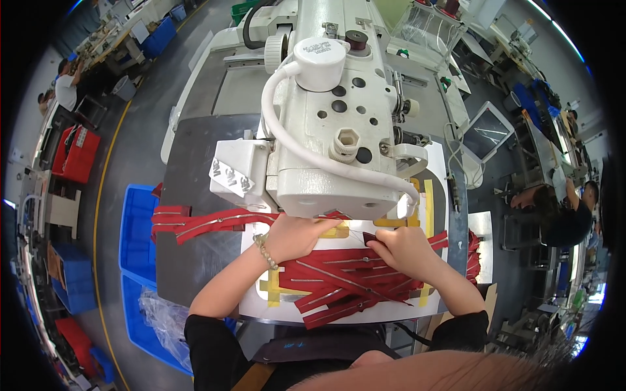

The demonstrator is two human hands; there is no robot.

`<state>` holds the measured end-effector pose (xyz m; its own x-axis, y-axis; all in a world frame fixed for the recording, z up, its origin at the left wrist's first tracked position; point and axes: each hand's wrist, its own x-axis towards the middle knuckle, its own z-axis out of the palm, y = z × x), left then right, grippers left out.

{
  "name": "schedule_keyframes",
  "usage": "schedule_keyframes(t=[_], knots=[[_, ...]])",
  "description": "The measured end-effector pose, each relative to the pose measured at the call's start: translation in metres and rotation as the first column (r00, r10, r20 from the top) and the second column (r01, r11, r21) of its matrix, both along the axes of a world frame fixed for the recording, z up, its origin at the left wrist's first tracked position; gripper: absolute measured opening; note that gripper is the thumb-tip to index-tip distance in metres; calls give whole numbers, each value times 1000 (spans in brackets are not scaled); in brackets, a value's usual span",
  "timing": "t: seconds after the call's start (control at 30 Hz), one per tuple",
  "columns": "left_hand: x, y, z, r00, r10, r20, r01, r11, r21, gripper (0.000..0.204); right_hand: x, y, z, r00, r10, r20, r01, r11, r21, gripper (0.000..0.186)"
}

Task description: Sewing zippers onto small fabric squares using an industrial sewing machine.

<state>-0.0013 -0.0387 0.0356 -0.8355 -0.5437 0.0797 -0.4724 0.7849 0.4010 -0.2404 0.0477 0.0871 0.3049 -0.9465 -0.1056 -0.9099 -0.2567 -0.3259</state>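
Observation:
My left hand [297, 238] reaches in under the white sewing machine head [332, 189], its thumb and fingers closed together at the end of a red zipper [218, 221]. That zipper, with others, trails off to the left over the plate. My right hand [404, 251] is closed around small dark thread snips [370, 238], whose thin tips point left toward my left fingers. A heap of red zippers [352, 280] with silvery teeth lies crossed over itself just below both hands. The needle area is hidden behind the machine head.
A white sheet [254, 260] with yellow tape strips [429, 202] covers part of the grey machine plate [189, 163]. Blue bins [137, 228] stand at the left, one with clear plastic. A screen [488, 132] is at the right. Other people sit farther off.

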Motion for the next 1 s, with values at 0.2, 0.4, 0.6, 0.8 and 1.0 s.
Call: schedule_keyframes(t=[0.2, 0.4, 0.6, 0.8, 1.0], knots=[[-6, -1, -6, 986, -23, 164, 27, 999, -18, 36, -4, 1, 16, 994, -99, -48, 101, 993, 53, 26], [-8, 4, -18, 998, 35, -53, -43, 985, -165, 31, -12, 16, 34, 977, -114, 180, 160, 950, -267, 21], [-5, 8, -18, 989, 143, -45, -149, 964, -220, 23, 13, 32, 61, 1000, 9, 5, -4, 792, -611, 24], [11, 22, 22, 985, 49, -165, -10, 973, 230, 19, 53, 45, 66, 451, -174, 875, -38, 976, 213, 30], [43, 32, 31, 810, 496, -313, 156, 333, 930, 36, 102, 63, 62, 269, -186, 945, -416, 862, 288, 52]])
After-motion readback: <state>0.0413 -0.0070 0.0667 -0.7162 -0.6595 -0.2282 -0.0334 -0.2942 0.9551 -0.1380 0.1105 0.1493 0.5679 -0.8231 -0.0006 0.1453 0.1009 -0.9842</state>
